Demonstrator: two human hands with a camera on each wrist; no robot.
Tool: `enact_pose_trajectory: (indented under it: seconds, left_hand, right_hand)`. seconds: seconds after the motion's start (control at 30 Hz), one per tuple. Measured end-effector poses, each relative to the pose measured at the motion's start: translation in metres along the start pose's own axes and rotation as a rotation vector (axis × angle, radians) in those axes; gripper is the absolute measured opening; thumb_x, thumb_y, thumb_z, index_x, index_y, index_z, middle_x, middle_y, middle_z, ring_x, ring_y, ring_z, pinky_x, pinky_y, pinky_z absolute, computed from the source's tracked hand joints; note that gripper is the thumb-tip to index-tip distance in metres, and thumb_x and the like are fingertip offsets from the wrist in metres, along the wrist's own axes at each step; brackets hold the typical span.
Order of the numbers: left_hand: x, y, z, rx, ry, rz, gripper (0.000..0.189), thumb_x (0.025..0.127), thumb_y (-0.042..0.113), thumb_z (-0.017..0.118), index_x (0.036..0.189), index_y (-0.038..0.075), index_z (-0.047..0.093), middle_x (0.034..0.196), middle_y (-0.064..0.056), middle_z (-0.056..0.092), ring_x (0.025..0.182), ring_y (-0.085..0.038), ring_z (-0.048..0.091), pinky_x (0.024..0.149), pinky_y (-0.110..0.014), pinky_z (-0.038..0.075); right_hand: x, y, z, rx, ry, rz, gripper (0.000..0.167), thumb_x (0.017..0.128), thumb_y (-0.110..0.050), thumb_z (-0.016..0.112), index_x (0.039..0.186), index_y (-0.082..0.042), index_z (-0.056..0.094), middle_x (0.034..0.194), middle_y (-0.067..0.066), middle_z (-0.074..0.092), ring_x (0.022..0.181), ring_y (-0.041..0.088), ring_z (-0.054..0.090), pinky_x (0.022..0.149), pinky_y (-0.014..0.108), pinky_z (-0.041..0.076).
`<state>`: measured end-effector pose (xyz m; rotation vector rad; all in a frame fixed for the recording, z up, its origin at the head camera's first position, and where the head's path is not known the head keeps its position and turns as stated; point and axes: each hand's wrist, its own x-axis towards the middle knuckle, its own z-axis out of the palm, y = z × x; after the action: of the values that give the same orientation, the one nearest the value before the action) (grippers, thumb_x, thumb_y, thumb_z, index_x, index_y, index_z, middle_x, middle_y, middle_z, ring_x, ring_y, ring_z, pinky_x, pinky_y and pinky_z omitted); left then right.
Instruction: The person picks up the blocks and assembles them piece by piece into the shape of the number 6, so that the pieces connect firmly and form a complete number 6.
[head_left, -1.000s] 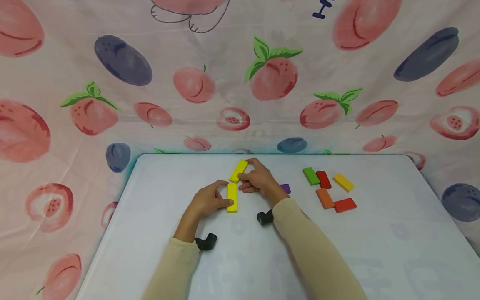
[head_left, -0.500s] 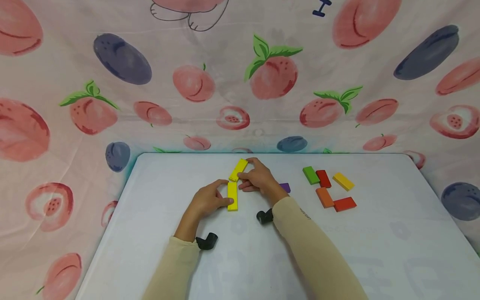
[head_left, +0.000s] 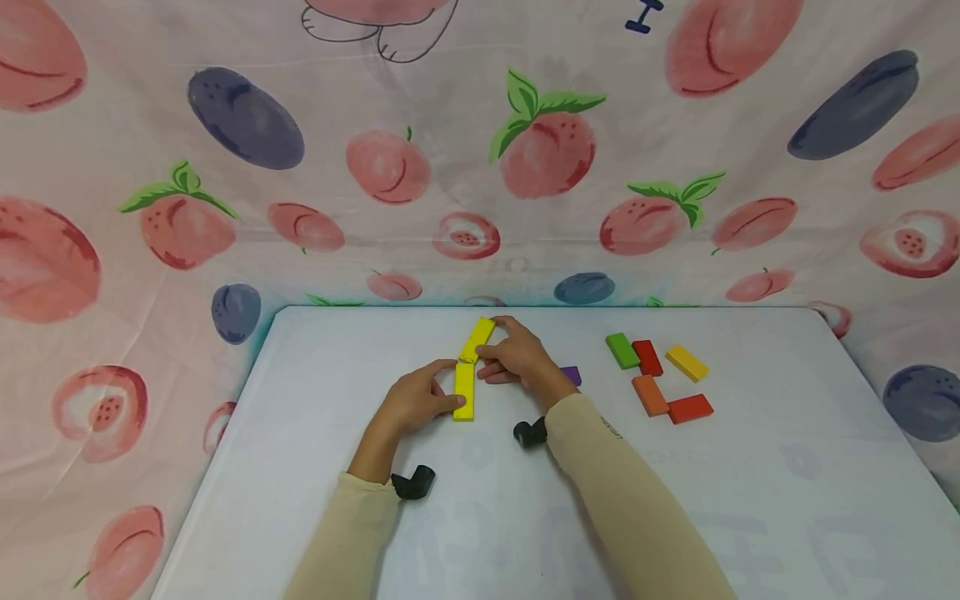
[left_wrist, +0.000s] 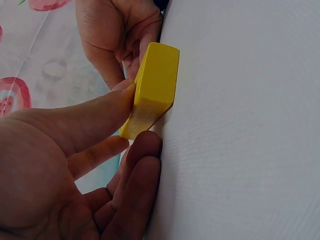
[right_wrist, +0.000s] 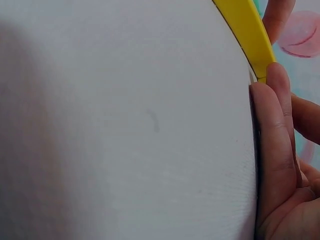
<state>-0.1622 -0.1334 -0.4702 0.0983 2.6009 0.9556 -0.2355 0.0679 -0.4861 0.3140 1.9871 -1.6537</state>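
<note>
Two yellow blocks lie end to end at the far middle of the white table, making a slight bend. My left hand (head_left: 415, 400) holds the nearer yellow block (head_left: 464, 390), thumb near its close end and a finger at its far end. With thumb and index finger, my right hand (head_left: 517, 352) pinches the farther yellow block (head_left: 480, 337), which slants to the right. In the left wrist view the thumb presses along the side of the nearer block (left_wrist: 159, 75). A yellow block (right_wrist: 247, 30) shows past the fingers in the right wrist view.
Partly hidden by the right wrist is a purple block (head_left: 572, 376). Farther right lie a green block (head_left: 622, 352), an orange block (head_left: 649, 396), a yellow-orange block (head_left: 687, 364) and two red blocks, one (head_left: 647, 358) beside the green. A fruit-print cloth (head_left: 517, 233) hangs behind the table.
The nearer yellow block has shifted slightly away from me and a touch left, closing the small gap at the farther block. The right hand and the other blocks stay in place.
</note>
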Motion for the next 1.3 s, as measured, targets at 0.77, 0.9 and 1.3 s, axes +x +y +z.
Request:
enact_pose_trajectory:
  seconds: [0.77, 0.9, 1.3]
  left_hand:
    - [-0.004, 0.007, -0.013, 0.159, 0.094, 0.116, 0.06, 0.097, 0.036, 0.069, 0.151, 0.02, 0.051, 0.134, -0.015, 0.056, 0.119, -0.033, 0.055, 0.103, -0.054, 0.049]
    - [-0.004, 0.007, -0.015, 0.264, 0.069, 0.15, 0.058, 0.099, 0.042, 0.064, 0.153, 0.029, 0.048, 0.16, -0.016, 0.038, 0.146, -0.043, 0.035, 0.11, -0.072, 0.036]
    - [0.003, -0.001, -0.016, 0.283, -0.08, 0.169, 0.064, 0.097, 0.057, 0.06, 0.156, 0.047, 0.036, 0.174, -0.009, 0.005, 0.158, -0.045, -0.006, 0.106, -0.088, -0.007]
  right_hand:
    - [-0.03, -0.017, -0.013, -0.199, 0.035, -0.097, 0.082, 0.094, -0.035, 0.075, 0.16, -0.037, 0.026, 0.097, 0.012, 0.072, 0.079, 0.025, 0.074, 0.078, 0.035, 0.063]
    - [-0.048, -0.022, -0.029, -0.385, 0.047, -0.241, 0.074, 0.096, -0.041, 0.072, 0.158, -0.035, 0.033, 0.113, 0.011, 0.07, 0.093, 0.027, 0.074, 0.085, 0.037, 0.062]
    - [-0.076, -0.012, -0.08, -0.854, 0.065, -0.54, 0.04, 0.098, -0.041, 0.068, 0.126, -0.014, 0.072, 0.11, 0.002, 0.073, 0.109, 0.025, 0.065, 0.097, 0.047, 0.055]
